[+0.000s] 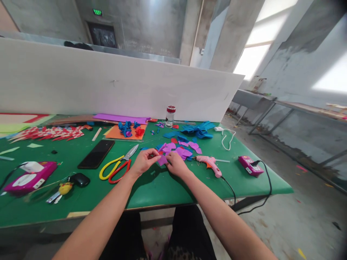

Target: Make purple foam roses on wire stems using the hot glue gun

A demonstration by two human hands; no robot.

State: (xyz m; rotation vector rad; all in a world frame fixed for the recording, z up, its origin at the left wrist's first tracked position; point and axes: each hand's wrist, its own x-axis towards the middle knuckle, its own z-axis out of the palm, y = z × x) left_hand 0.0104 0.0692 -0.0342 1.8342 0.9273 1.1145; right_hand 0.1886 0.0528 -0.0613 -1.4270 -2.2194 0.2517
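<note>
Left of my hands (159, 162) lie the scissors (121, 164), with the smartphone (96, 154) farther left. Right of them rests the glue gun (210, 163); beyond, the lidded jar (170, 116) stands before the board (121, 85).

Both hands (162, 163) hold a purple piece (162, 160) (scissors (119, 164) lie nearby).

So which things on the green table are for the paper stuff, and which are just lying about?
Probably for the work:
- purple piece in the left hand and right hand
- purple scraps
- scissors
- pink glue gun
- blue flowers

Probably just lying about:
- black phone
- yellow charm
</note>
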